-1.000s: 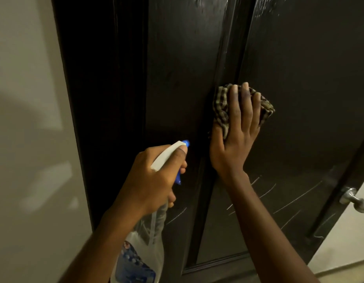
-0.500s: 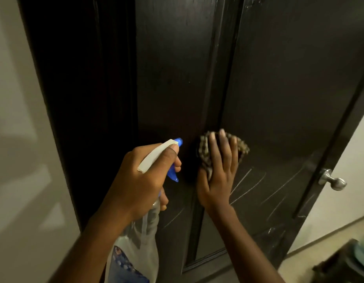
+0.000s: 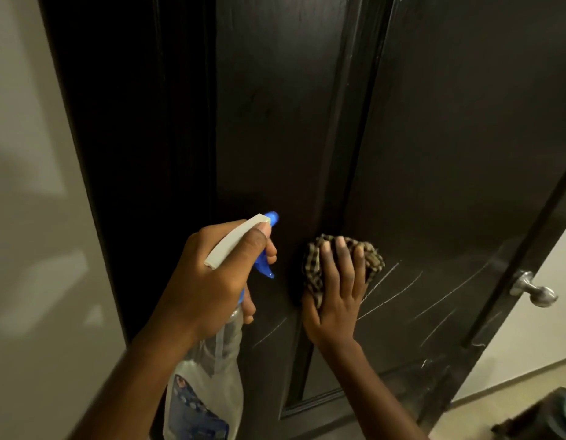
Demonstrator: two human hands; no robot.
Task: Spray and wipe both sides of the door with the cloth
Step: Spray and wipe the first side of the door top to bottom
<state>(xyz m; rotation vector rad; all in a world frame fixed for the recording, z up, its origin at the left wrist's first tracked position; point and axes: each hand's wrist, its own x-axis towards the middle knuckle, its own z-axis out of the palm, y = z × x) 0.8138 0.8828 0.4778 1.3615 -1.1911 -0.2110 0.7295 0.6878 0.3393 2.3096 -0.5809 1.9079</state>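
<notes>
Head view, dim light. Dark door (image 3: 434, 138) fills most of the frame; its free edge is at right, with a metal knob (image 3: 532, 290) projecting there.

Left hand (image 3: 212, 281): fingers curled round the neck of a clear spray bottle (image 3: 205, 385). The forefinger lies along the white spray head and lower fingers wrap the blue trigger (image 3: 264, 268). The blue nozzle (image 3: 273, 217) points at the door, close to its surface. Whether it touches cannot be told.

Right hand (image 3: 335, 300): fingers straight and side by side, pressing a bunched checked cloth (image 3: 375, 260) flat against the door. The cloth sits at the left edge of the recessed panel, just right of the nozzle, and shows above and on both sides of the fingers.

Pale thin streaks (image 3: 402, 290) fan across the panel from beside the cloth toward the knob, with a few more below the left hand.

Pale wall (image 3: 37, 217) at left. Light floor (image 3: 485, 414) at lower right, with a dark blurred object (image 3: 545, 417) in the corner.
</notes>
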